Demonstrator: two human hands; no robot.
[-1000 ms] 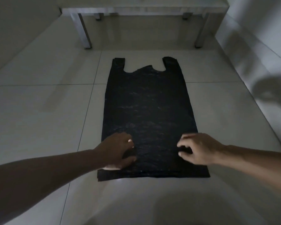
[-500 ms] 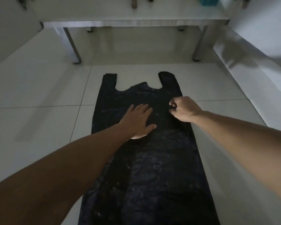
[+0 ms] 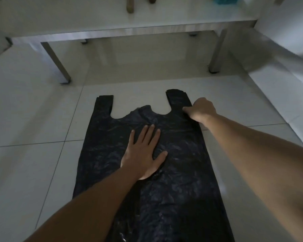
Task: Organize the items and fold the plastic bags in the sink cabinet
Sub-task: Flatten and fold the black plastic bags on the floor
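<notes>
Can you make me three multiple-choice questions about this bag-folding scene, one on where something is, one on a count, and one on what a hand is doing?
1. Where does the black plastic bag lie?
A. Flat on the tiled floor
B. On the table top
C. Hanging from the wall

2. How many handle loops of the bag show at its far end?
A. One
B. Two
C. Four

3. What is the left hand doing?
A. Pinching a handle
B. Curled into a fist above the bag
C. Pressing flat on the bag with straight fingers

Answers:
1 A, the bag is spread out on the tiled floor, in front of the table.
2 B, one loop stands at the far left and one at the far right, where the right hand grips the bag's edge.
3 C, palm and spread fingers lie flat on the bag's middle.
</notes>
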